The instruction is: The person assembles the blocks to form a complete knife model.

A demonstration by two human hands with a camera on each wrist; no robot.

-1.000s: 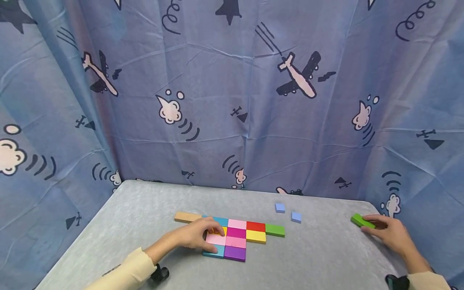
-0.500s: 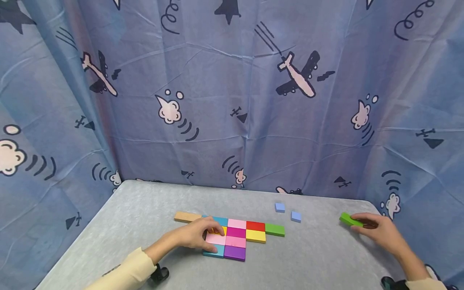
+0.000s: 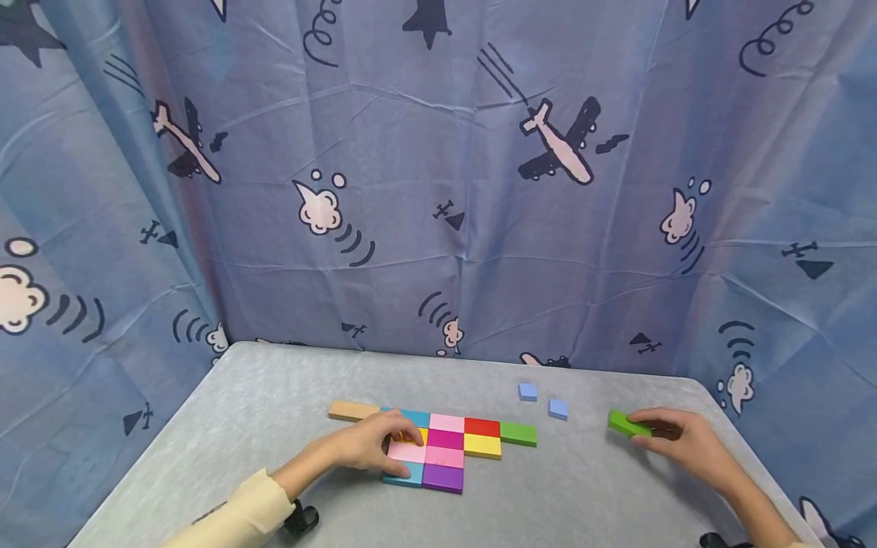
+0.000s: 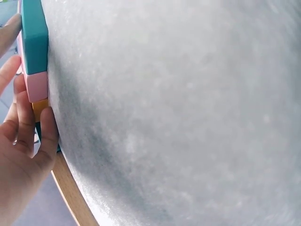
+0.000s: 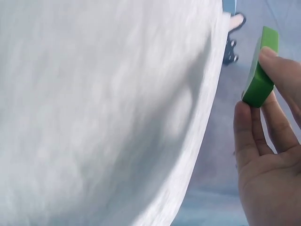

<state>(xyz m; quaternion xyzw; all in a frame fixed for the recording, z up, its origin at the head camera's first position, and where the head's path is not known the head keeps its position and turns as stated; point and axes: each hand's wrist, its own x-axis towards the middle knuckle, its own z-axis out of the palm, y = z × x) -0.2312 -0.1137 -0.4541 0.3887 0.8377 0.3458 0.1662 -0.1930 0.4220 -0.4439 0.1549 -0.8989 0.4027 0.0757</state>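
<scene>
My right hand (image 3: 695,447) pinches a green rectangular block (image 3: 622,423) between thumb and fingers, held up off the grey table. In the right wrist view the green block (image 5: 260,87) is tilted at the fingertips. My left hand (image 3: 363,444) rests against the left side of a flat patchwork of coloured blocks, thumb on the lower teal block (image 3: 404,481). That patchwork also has a purple block (image 3: 442,479), pink blocks (image 3: 445,457), a yellow block (image 3: 483,447), a red block (image 3: 483,428) and another green block (image 3: 518,434). The left fingers partly hide an orange-yellow block.
Two small blue blocks (image 3: 527,392) lie apart behind the right part of the patchwork. A tan block (image 3: 351,411) extends from its back left corner. The grey table (image 3: 274,373) ends at a printed blue curtain (image 3: 384,190).
My right hand has moved left across the table with the green block, away from the right edge. The left hand and the patchwork have stayed in place.
</scene>
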